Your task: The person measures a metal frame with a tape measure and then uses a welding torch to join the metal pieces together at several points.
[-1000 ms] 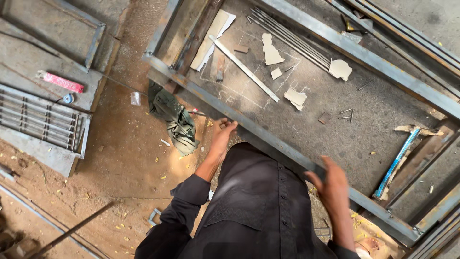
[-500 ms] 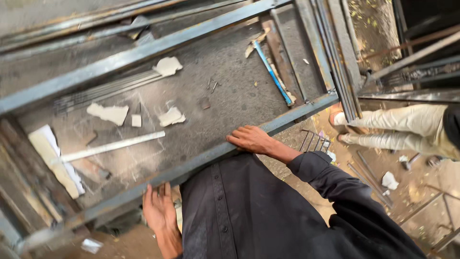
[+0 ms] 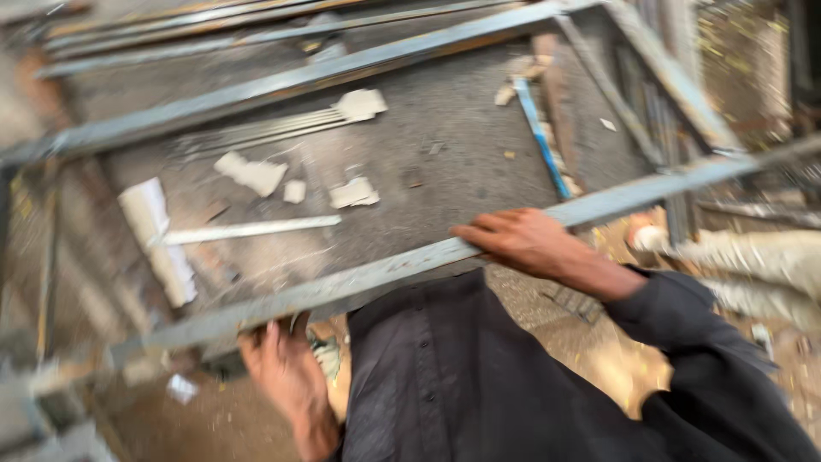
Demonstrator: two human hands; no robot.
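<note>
A large grey metal frame (image 3: 376, 275) lies slanted across the view, and the picture is blurred. My left hand (image 3: 278, 364) curls up around the underside of its near rail at the lower left. My right hand (image 3: 523, 242) lies over the same rail further right, fingers wrapped on the top edge. My dark sleeve and shirt fill the bottom of the view. Inside the frame, on a grey sheet (image 3: 445, 184), lie white scraps (image 3: 252, 174), a flat pale bar (image 3: 250, 231) and a blue strip (image 3: 539, 137).
A bundle of thin rods (image 3: 256, 133) lies near the frame's far rail. More metal bars are stacked along the top and right. Another person's light trouser leg (image 3: 757, 257) and foot (image 3: 650, 238) are at the right, on the dusty ground.
The view has swung and come closer. My left hand has moved from the ground side onto the frame's near rail. My right hand has stayed on that rail.
</note>
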